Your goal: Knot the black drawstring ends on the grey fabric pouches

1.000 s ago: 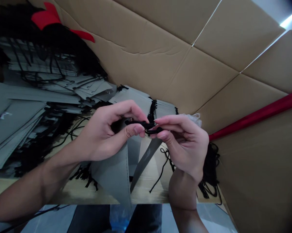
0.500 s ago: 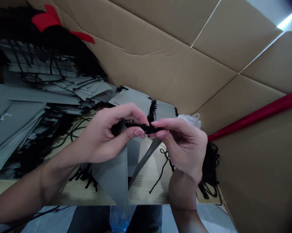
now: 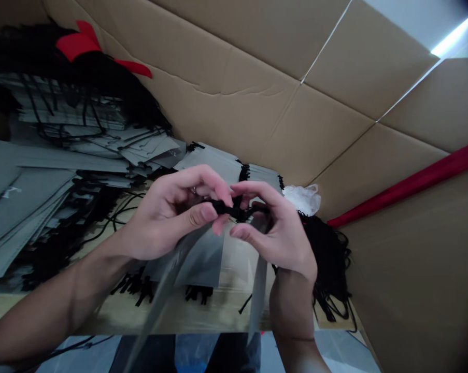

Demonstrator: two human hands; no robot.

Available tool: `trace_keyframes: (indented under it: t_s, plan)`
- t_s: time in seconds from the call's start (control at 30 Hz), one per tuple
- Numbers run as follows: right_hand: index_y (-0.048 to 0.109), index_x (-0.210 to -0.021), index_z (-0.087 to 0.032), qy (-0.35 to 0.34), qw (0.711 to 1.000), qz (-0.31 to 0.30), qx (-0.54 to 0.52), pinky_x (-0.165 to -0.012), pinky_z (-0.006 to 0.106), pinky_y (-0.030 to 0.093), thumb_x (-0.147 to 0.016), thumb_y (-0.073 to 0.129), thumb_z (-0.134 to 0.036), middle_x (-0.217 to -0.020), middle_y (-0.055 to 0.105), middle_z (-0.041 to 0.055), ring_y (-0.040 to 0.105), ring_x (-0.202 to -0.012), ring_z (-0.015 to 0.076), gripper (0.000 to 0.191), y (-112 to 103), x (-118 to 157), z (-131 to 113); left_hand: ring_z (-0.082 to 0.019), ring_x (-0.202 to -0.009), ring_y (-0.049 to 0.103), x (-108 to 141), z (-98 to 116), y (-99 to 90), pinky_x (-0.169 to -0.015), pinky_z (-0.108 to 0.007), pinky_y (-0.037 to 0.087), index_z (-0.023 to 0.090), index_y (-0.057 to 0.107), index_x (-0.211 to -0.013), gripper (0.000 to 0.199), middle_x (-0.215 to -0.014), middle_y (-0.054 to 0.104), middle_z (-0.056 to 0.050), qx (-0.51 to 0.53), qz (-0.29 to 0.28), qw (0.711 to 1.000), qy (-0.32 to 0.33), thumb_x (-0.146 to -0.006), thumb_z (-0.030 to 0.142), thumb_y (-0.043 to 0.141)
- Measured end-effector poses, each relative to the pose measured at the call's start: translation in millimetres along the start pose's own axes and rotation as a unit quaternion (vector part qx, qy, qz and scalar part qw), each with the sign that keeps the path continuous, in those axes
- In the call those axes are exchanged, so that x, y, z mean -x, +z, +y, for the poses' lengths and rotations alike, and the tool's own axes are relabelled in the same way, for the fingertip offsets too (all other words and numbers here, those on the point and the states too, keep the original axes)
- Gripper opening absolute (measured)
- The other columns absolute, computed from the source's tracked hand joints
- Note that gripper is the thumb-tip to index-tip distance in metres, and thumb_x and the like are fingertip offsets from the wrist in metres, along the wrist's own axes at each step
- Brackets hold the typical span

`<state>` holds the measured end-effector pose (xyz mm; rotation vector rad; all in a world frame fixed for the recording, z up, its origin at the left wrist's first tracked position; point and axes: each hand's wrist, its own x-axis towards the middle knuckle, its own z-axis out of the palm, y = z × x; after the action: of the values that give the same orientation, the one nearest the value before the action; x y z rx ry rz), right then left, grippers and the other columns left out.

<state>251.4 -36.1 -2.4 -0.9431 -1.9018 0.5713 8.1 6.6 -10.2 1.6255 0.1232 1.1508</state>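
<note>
My left hand (image 3: 175, 212) pinches a knotted black cord (image 3: 236, 211) between thumb and forefinger, in front of my body. My right hand (image 3: 284, 228) curls around the cord's other side, its thumb and forefinger apart; its rear fingers are partly hidden. Below the hands hang two narrow grey panels, a blurred left one (image 3: 159, 285) and a right one (image 3: 259, 290), seen nearly edge-on. Whether they belong to one piece I cannot tell. Behind them, flat grey pieces (image 3: 202, 264) with black cord ends lie on the table (image 3: 171, 316).
At left are stacks of grey pieces (image 3: 35, 191) with black cords, and a black cord bundle with a red band (image 3: 78, 46). A black cord heap (image 3: 330, 264) and a clear plastic bag (image 3: 303, 199) sit at right. Cardboard walls (image 3: 234, 77) enclose the table; a red strap (image 3: 405, 181) crosses one.
My right thumb and forefinger have parted from their pinch on the cord. The hanging grey panels have swung apart. My left hand still pinches the cord.
</note>
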Motion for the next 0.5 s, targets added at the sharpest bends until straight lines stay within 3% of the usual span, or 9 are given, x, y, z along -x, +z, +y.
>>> trace_keyframes:
  t_s: [0.07, 0.1, 0.17, 0.27, 0.37, 0.5]
  plan:
    - [0.073, -0.154, -0.027, -0.030, 0.997, -0.064, 0.027, -0.092, 0.039, 0.068, -0.085, 0.109, -0.054, -0.142, 0.082, 0.0107, 0.078, -0.115, 0.0267, 0.083, 1, -7, 12, -0.015, -0.068, 0.062, 1, -3, -1.5, -0.077, -0.031, 0.062, 0.028, 0.075, -0.110, 0.012, -0.070, 0.064, 0.004, 0.060, -0.006, 0.998, 0.006, -0.113, 0.037, 0.082]
    - [0.072, -0.154, -0.025, -0.044, 0.993, -0.097, 0.043, -0.101, 0.044, 0.067, -0.086, 0.108, -0.054, -0.144, 0.081, 0.0117, 0.076, -0.121, 0.0287, 0.082, 2, -10, 17, -0.016, -0.068, 0.058, 1, -2, -2.4, -0.081, -0.033, 0.062, 0.029, 0.074, -0.108, 0.014, -0.063, 0.055, 0.006, 0.081, 0.001, 0.997, 0.004, -0.111, 0.039, 0.083]
    - [0.079, -0.137, -0.023, -0.045, 0.984, -0.152, 0.083, -0.111, 0.049, 0.063, -0.095, 0.102, -0.048, -0.137, 0.084, 0.0114, 0.073, -0.127, 0.0306, 0.055, 1, -13, 24, -0.019, -0.070, 0.052, 2, 2, -4.7, -0.085, -0.038, 0.063, 0.029, 0.070, -0.098, 0.024, -0.058, 0.040, 0.005, 0.095, 0.039, 0.995, -0.003, -0.108, 0.046, 0.083]
    - [0.084, -0.110, -0.021, 0.016, 0.978, -0.174, 0.111, -0.093, 0.039, 0.063, -0.103, 0.094, -0.037, -0.115, 0.085, 0.0077, 0.075, -0.107, 0.0250, 0.020, -7, -12, 26, -0.023, -0.075, 0.057, 0, 11, -8.7, -0.084, -0.043, 0.065, 0.027, 0.065, -0.089, 0.035, -0.063, 0.044, 0.000, -0.037, 0.050, 0.998, -0.013, -0.108, 0.056, 0.071]
    - [0.088, -0.106, -0.023, 0.071, 0.988, -0.116, 0.079, -0.072, 0.030, 0.055, -0.099, 0.096, -0.030, -0.097, 0.085, 0.0010, 0.074, -0.083, 0.0176, 0.013, -17, -7, 17, -0.026, -0.081, 0.066, -9, 13, -10.7, -0.082, -0.044, 0.065, 0.026, 0.073, -0.101, 0.032, -0.073, 0.061, -0.005, -0.223, -0.001, 0.974, -0.030, -0.106, 0.057, 0.071]
    - [0.089, -0.098, -0.024, 0.069, 0.994, 0.024, 0.085, -0.069, 0.026, 0.053, -0.091, 0.104, -0.032, -0.087, 0.085, -0.0029, 0.075, -0.076, 0.0147, 0.019, -18, -2, 3, -0.025, -0.083, 0.069, -17, 7, -11.9, -0.081, -0.039, 0.061, 0.024, 0.077, -0.109, 0.030, -0.078, 0.069, -0.005, -0.325, -0.038, 0.944, -0.048, -0.105, 0.054, 0.074]
